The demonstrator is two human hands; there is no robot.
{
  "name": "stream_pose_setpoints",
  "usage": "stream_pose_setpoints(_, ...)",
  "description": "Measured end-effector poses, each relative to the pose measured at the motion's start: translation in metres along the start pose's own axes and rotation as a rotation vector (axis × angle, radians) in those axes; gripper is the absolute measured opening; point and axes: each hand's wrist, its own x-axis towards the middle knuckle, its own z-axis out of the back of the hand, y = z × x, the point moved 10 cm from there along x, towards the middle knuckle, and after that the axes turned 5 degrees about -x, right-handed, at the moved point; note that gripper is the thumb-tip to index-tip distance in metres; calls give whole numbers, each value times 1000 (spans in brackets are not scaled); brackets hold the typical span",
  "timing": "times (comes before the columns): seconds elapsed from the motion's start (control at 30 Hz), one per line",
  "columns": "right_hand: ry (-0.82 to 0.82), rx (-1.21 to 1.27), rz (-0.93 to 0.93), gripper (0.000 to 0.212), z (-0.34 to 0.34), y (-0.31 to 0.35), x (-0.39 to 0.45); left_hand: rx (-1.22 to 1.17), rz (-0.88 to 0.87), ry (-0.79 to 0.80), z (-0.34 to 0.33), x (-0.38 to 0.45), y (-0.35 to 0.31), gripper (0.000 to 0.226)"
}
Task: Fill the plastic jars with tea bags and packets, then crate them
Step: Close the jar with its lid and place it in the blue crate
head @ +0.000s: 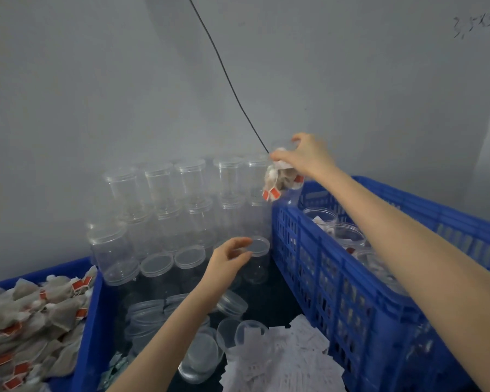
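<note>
Two blue crates: one (379,278) under the right arm holding jars too blurred to count, one (91,301) left of the left hand, cut off, heaped with tea bags (31,315). Right hand (306,157) grips a filled jar (283,179) over the crate's corner; left hand (227,261) pinches a clear lid (259,246), stacked empty jars (181,199) just behind.

Stacked jars (181,199) stand against the wall (96,80), between the tea-bag bin (92,301) at left and the crate (351,278) at right.

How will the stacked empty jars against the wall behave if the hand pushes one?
The stacked empty jars are probably light, being clear, thin plastic with nothing inside. Stacked in tiers, they may topple. Being round, fallen ones would likely roll, like the jars lying on their sides below.
</note>
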Motion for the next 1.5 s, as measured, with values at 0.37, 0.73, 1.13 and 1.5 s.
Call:
stream_pose_setpoints(0.37,-68,-74,-106,80,-62,-87,60,-104,78,-10,3,33,40,29)
stream_pose_setpoints(0.73,357,-135,-184,85,-151,-146,64,-159,84,8,1,54,53,26)
stream_pose_setpoints(1.13,621,-257,-148,53,-170,-167,54,-135,123,28,1,56,68,24)
stream_pose_setpoints(1.5,557,-331,-78,52,-167,-162,54,-105,141,48,2,56,68,21)
